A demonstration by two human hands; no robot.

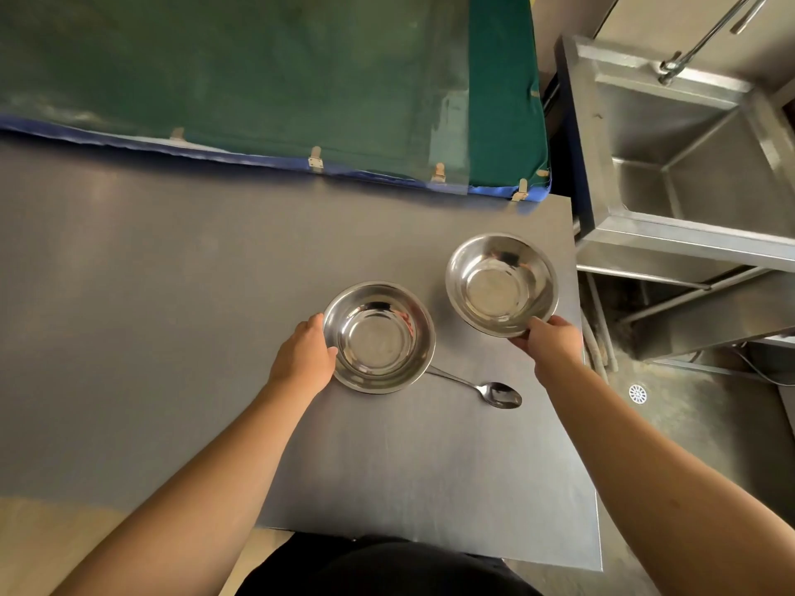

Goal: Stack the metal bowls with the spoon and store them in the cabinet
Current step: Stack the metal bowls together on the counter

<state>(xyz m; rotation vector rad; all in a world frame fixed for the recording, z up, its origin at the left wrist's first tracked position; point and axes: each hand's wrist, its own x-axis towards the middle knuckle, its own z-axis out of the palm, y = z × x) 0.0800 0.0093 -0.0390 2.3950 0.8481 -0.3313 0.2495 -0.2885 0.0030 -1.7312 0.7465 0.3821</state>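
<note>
Head view: near bowl (pixel 378 337) is gripped at its left rim by the left hand (pixel 303 359), mid-bench. Far bowl (pixel 501 283) is pinched at its near rim by the right hand (pixel 548 344), tilted, by the bench's (pixel 172 294) right edge. Far bowl is best lowered level into near bowl, rims aligned. Both bowls are empty. Spoon (pixel 482 387) is left on the bench, handle tucked under near bowl.

Both bare forearms reach forward from the bottom of the view, well apart. Left hand (pixel 303 359) cupped, thumb up along a bowl (pixel 378 337) rim, fingers curled round its near side. Right hand (pixel 550 339) closed on the near rim of a second bowl (pixel 501 283), thumb on top.
</note>
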